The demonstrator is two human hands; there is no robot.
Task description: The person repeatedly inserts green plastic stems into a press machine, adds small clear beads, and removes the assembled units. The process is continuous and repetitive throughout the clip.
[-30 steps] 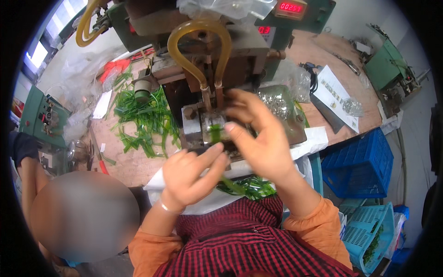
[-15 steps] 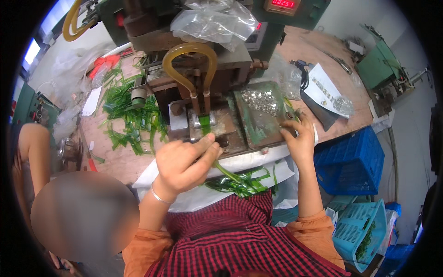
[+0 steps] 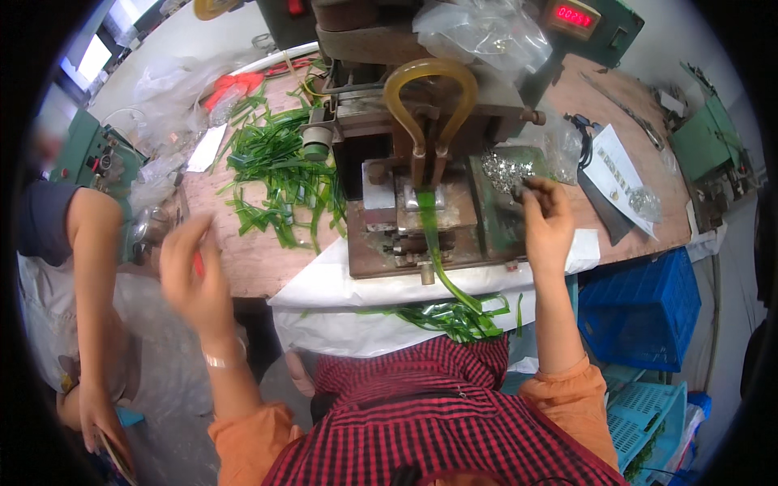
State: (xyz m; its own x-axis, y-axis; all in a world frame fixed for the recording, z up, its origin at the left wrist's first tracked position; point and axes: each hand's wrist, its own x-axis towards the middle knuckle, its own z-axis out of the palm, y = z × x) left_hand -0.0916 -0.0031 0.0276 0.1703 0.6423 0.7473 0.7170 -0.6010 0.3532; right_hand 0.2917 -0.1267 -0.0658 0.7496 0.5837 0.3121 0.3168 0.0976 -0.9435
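Note:
A glossy green strip (image 3: 431,235) runs from under the press head (image 3: 428,166) down over the front edge to a bundle of green strips (image 3: 462,317) on white sheeting at my lap. My left hand (image 3: 194,279) is raised left of the press, clear of the strip. Its fingers are slightly blurred and apart, with nothing visible in them. Over the green metal tray (image 3: 501,217) right of the press, my right hand (image 3: 553,223) brings thumb and forefinger together beside small silvery pieces (image 3: 504,172). Whatever is between those fingertips is too small to make out.
Loose green strips (image 3: 279,166) lie heaped left of the press, which carries a looped yellow hose (image 3: 429,69). A printed paper (image 3: 620,174) lies to the right. Blue crates (image 3: 644,308) stand below the table. At left, a co-worker's arm (image 3: 93,300) reaches down.
My left hand has let go of the green strip and moved away to the left. My right hand has shifted to the silvery pieces. The whole view has turned, moving the press rightward.

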